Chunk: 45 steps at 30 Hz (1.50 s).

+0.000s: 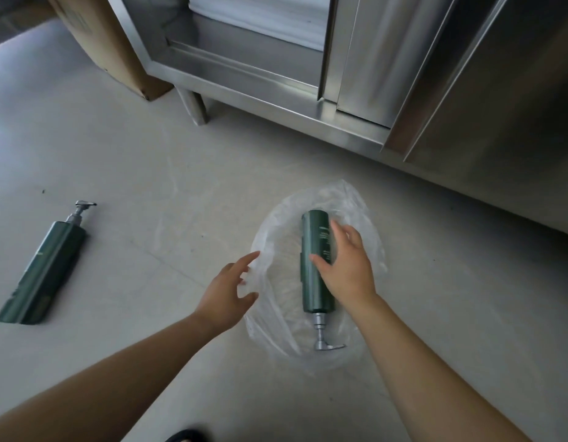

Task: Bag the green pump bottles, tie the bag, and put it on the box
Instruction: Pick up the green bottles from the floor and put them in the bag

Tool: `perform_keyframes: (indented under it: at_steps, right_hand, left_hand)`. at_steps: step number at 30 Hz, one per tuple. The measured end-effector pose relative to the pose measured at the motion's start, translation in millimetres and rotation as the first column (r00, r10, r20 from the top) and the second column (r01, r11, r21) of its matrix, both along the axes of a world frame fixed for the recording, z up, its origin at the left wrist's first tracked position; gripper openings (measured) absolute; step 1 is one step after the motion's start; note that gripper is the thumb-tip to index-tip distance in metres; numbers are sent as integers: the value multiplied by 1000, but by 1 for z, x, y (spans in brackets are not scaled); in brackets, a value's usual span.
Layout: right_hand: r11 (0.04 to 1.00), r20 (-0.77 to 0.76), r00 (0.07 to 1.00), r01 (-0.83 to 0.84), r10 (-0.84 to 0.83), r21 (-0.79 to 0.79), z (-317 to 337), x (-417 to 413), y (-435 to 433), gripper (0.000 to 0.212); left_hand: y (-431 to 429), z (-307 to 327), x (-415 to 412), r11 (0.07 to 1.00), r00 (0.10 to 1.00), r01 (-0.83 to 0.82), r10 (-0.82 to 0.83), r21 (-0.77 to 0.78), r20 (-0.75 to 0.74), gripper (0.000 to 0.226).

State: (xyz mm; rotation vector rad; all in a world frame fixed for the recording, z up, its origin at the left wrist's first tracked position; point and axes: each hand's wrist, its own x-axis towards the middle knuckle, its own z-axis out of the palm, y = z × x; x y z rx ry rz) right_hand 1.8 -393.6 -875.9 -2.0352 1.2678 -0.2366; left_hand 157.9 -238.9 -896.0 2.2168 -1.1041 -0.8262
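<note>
One green pump bottle lies on the floor far left. The left hand, fingers spread, touches the clear bag's rim. The right hand, fingers spread, rests on a second bottle lying inside the bag, pump toward the person.

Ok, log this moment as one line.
right hand on bottle in bag | left hand open at clear bag rim | second bottle on floor | bag untied
</note>
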Motion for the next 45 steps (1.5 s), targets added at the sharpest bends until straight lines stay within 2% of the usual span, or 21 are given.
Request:
perform_keyframes:
  at_steps: [4,11,16,19,23,27,33,42,45]
  right_hand:
    - [996,-55,995,-80,81,26,4,-4,7,79]
    - [958,-57,958,-274,279,86,18,-3,27,79]
    - [905,-30,905,-424,425,15,33,27,44,76]
    - [873,-44,873,-487,487,7,38,43,60,75]
    - [854,-73,852,-521,518,-16,43,74,74,73]
    - [841,-103,838,-541,536,-20,41,114,92,72]
    - [809,-194,797,-587,572,-28,18,179,124,73]
    - [793,-322,745,-609,585,31,-37,250,167,72]
    - [787,-365,721,-614,589,57,-52,262,175,73]
  left_hand:
    - [1,0,1,999,999,25,-27,36,37,72]
    - [18,22,16,992,990,82,-92,94,109,74]
    - [53,48,44,994,963,20,-49,111,264,68]
    - [76,51,67,989,953,-42,-4,144,303,68]
    - [90,46,99,984,938,-52,-11,171,348,79]
    - [104,42,130,982,914,-5,-72,188,400,78]
    - [140,27,177,977,906,-25,-67,212,418,78]
    - [175,-8,232,978,902,-124,42,167,429,60]
    - [180,-15,242,981,861,-132,42,143,506,59]
